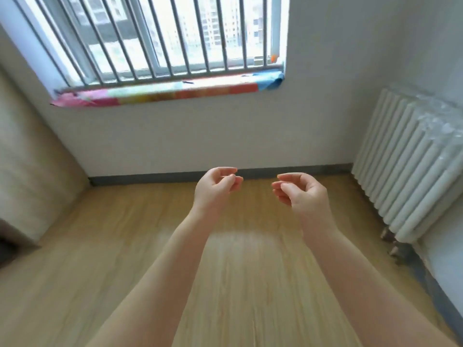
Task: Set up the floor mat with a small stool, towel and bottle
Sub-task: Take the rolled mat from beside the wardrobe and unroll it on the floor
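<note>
Both my arms reach forward over a bare wooden floor (150, 246). My left hand (215, 186) is raised at centre with its fingers loosely curled, and it holds nothing. My right hand (300, 190) hangs beside it a short way to the right, fingers likewise loosely curled and empty. The two hands are apart and face each other. No mat, stool, towel or bottle is in view.
A white wall with a dark skirting board (275, 171) stands ahead. Above it is a barred window (162, 38) whose sill carries a colourful cloth (155, 92). A white radiator (411, 166) lines the right wall. A beige piece of furniture (30, 156) stands at left.
</note>
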